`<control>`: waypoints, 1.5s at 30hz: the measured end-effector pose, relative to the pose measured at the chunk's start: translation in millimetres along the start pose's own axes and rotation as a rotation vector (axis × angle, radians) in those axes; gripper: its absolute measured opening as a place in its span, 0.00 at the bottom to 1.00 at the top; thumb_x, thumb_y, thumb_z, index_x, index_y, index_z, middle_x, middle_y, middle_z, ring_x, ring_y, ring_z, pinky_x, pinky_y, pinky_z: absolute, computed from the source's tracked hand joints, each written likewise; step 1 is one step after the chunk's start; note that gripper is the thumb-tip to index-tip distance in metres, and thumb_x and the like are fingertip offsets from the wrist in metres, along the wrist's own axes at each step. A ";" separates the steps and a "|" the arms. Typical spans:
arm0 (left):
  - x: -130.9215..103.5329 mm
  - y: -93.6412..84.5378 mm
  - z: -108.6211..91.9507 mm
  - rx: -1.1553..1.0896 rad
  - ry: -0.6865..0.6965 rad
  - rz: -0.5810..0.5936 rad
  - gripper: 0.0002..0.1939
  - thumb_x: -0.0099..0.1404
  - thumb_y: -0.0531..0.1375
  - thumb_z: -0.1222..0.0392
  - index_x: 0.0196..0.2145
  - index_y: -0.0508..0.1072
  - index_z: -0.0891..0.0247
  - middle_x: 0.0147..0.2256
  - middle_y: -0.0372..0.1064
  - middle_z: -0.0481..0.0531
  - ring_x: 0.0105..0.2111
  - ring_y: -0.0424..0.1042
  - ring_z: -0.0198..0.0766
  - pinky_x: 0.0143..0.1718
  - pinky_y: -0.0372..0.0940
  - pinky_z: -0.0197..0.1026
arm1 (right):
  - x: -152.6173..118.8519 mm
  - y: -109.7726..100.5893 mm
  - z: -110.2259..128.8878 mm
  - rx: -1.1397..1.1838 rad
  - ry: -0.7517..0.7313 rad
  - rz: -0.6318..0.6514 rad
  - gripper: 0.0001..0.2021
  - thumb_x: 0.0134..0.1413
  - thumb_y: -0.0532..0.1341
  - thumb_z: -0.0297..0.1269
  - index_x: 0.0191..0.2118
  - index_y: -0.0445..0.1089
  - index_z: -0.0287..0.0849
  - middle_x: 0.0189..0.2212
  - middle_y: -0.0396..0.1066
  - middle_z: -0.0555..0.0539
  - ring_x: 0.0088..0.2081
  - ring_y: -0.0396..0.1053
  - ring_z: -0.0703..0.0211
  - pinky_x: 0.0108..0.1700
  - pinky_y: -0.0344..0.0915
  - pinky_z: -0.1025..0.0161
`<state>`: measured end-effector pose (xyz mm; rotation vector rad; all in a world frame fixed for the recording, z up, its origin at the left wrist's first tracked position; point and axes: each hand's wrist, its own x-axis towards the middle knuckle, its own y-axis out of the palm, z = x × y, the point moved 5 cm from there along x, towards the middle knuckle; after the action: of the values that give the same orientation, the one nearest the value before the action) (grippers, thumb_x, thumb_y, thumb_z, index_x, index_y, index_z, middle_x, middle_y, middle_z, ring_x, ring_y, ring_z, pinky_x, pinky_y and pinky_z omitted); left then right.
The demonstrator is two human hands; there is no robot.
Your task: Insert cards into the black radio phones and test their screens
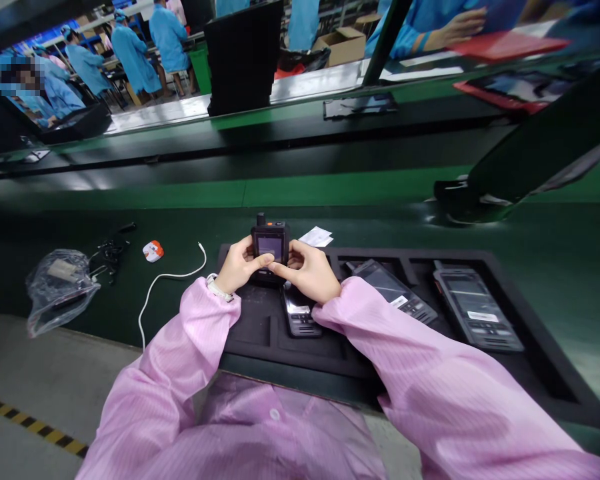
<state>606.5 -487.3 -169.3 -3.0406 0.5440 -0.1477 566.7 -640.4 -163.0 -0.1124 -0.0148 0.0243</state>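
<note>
Both hands hold a black handheld radio [270, 241] with a small screen, a stubby antenna and an orange button on top. My left hand [240, 265] grips its left side, thumb over the lower screen. My right hand [314, 270] wraps its right side, its thumb meeting the left one. Below them lies a black foam tray [250, 327] with cut-out compartments. One handheld device [303, 320] rests under my right hand, partly hidden. Another device [395, 290] lies tilted across its compartment, and a third device [477, 307] sits at the right.
A white cable [167, 277] curls left of the tray, near an orange-and-white object [153, 251]. Further left are a clear plastic bag [63, 287] and black cables [111, 257]. White paper slips [317, 237] lie behind the tray. A dark post [530, 157] stands at right; people work beyond.
</note>
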 end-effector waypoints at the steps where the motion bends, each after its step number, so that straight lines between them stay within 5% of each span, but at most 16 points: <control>1: 0.1 -0.1 0.2 -0.003 0.000 0.000 0.36 0.49 0.75 0.39 0.46 0.76 0.69 0.43 0.81 0.61 0.45 0.80 0.49 0.49 0.75 0.47 | 0.1 -0.3 -0.2 -0.004 -0.001 -0.003 0.21 0.35 0.71 0.53 0.28 0.66 0.43 0.21 0.66 0.53 0.23 0.60 0.64 0.27 0.58 0.63; 45: -0.2 -1.8 -2.1 -0.003 0.008 0.009 0.33 0.50 0.75 0.41 0.45 0.77 0.69 0.43 0.81 0.62 0.45 0.81 0.49 0.49 0.75 0.47 | 1.9 0.1 -3.1 -0.001 0.004 0.023 0.25 0.34 0.74 0.57 0.29 0.67 0.44 0.24 0.73 0.50 0.26 0.67 0.60 0.30 0.64 0.61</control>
<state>606.7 -485.6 -167.1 -3.0417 0.5585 -0.1587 568.7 -640.6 -166.1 -0.1135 -0.0094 0.0470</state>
